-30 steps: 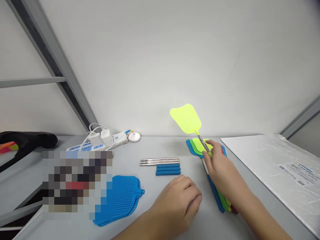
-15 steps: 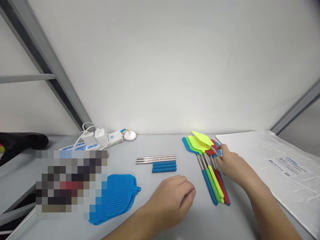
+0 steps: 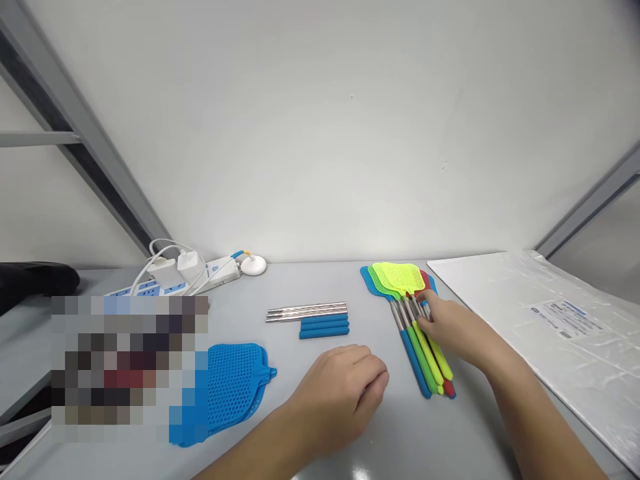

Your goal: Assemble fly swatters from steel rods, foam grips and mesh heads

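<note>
My right hand (image 3: 443, 323) grips the metal shaft of a yellow fly swatter (image 3: 406, 279), which lies on top of a fanned pile. Under it are another yellow, a green fly swatter (image 3: 376, 285), blue and red ones, their handles pointing toward me. My left hand (image 3: 347, 387) rests on the table, fingers curled in, with nothing visible in it. Beyond it lie several blue handle grips (image 3: 324, 327) side by side and several thin metal rods (image 3: 306, 311). To its left is a stack of blue swatter heads (image 3: 233, 383), partly covered by a blurred patch.
A white power strip (image 3: 220, 272) with plugs and cables stands at the back left, beside a round white device (image 3: 253, 265). A flat plastic-wrapped white package (image 3: 520, 300) with a label takes up the right side. A wall closes off the back.
The yellow swatter in my right hand has gone from tilted above the pile to flat on it, handle toward me. My left hand has kept its pose; the view has shifted slightly.
</note>
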Available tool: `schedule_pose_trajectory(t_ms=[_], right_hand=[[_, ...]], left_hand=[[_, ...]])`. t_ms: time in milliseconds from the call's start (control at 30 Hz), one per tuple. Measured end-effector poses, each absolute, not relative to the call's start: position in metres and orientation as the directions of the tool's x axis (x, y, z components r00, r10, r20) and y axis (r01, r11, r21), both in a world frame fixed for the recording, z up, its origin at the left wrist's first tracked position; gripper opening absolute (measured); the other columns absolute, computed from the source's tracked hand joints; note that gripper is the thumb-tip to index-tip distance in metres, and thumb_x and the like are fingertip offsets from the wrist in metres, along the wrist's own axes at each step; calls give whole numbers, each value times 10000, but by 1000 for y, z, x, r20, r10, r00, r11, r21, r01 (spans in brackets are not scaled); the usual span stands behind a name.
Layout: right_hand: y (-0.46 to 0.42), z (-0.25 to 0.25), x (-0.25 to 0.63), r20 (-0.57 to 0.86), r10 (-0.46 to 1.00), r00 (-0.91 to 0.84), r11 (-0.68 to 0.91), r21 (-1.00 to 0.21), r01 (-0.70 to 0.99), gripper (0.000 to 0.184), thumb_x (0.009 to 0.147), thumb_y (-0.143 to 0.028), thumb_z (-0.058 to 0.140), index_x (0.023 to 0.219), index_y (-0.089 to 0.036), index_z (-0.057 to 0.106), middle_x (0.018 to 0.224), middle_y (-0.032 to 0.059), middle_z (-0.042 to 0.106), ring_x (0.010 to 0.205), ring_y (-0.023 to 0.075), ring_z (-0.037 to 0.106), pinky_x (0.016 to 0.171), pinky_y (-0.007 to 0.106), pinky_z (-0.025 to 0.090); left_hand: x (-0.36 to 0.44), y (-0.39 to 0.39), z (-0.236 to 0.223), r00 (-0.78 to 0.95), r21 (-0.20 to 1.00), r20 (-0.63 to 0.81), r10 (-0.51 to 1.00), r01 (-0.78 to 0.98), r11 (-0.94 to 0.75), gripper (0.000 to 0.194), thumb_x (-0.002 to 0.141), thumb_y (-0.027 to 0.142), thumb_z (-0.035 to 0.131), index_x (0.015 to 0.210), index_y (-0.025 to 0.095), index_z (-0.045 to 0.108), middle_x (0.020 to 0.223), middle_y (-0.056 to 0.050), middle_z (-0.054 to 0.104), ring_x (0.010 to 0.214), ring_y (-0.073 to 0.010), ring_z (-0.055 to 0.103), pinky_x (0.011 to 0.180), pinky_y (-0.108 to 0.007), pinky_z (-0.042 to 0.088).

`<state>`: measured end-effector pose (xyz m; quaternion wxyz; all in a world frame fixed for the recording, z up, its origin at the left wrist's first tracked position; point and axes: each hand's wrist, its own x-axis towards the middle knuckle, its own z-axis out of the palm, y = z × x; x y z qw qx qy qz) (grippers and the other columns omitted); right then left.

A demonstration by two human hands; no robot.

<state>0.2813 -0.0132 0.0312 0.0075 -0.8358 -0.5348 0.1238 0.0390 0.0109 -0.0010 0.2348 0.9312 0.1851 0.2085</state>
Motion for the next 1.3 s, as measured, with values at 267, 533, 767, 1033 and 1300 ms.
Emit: schedule_pose_trajectory(t_ms=[267, 533, 767, 1033, 1300], right_hand=[[-15, 35, 279, -195, 899, 393, -427, -186, 885, 396, 938, -359, 354, 1284, -197, 458, 821, 79, 669, 748, 263, 648, 587, 305, 365], [-7, 30, 282, -29, 890, 455, -450, -217, 867, 580, 920, -592, 347, 1326, -193, 457, 892, 112, 697, 830, 300, 671, 627, 326, 414], [1, 23, 267, 51, 924, 379, -362, -205, 910, 429, 938, -536, 332, 1121, -237, 578, 760, 52, 691, 670, 253, 637, 544, 318, 374], [46, 39, 183, 9, 994, -112, 112, -173, 979, 280, 941, -381, 397, 974, -276, 654, 800, 26, 709, 716, 202, 636, 567, 276, 360], [112, 30, 134, -131, 931, -342, 308, -221, 925, 232, 873, -354, 511, 862, -268, 726, 732, 1, 698, 629, 161, 600, 546, 257, 364]], left_hand=[[40, 11, -2, 852, 470, 326, 410, 231, -852, 228, 958, 205, 393, 876, 184, 605, 756, -15, 602, 689, -142, 520, 623, -268, 387], [38, 9, 1, 881, 393, 300, 366, 235, -889, 263, 974, 231, 383, 850, 185, 610, 753, -12, 645, 680, -145, 570, 638, -267, 402], [34, 14, 10, 863, 182, 258, 435, 399, -899, 281, 979, 294, 395, 812, 176, 589, 740, -15, 642, 654, -169, 596, 518, -289, 334], [26, 22, 8, 775, 83, 343, 530, 537, -839, 233, 963, 298, 437, 906, 146, 605, 835, -67, 678, 769, -230, 647, 710, -377, 433], [27, 24, -2, 781, 137, 262, 568, 552, -822, 189, 914, 216, 488, 895, 99, 636, 801, -108, 676, 719, -249, 641, 681, -446, 462]])
